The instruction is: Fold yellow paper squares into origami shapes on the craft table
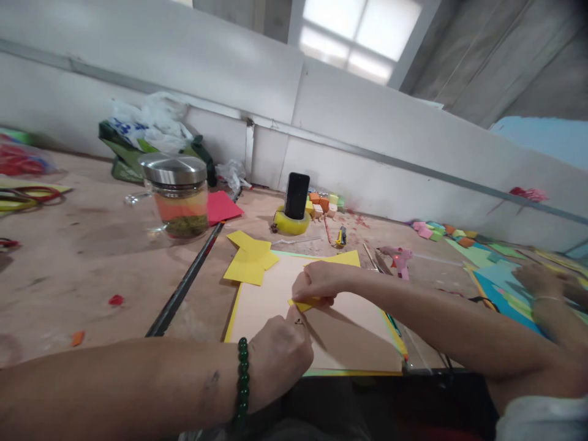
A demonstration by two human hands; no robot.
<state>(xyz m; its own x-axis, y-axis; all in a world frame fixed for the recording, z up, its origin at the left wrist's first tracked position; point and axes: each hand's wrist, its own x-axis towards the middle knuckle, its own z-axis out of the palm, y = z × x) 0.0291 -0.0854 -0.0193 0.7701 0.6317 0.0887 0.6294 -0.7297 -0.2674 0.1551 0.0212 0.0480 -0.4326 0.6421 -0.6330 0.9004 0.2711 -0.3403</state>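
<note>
Over a stack of pale paper sheets, my two hands meet at a small folded piece of yellow paper. My left hand, with a dark green bead bracelet at the wrist, is closed with its fingertips at the near corner of that piece. Its fingers are partly hidden. From the right, my right hand grips the same piece, fingers curled over it. Loose yellow paper squares overlap at the stack's top left. Another yellow strip lies just behind my right hand.
A lidded glass mug stands at left. A phone rests in a yellow tape roll behind the stack. A pink glue gun lies to the right, near a co-worker's hands and coloured paper. Scissors lie far left.
</note>
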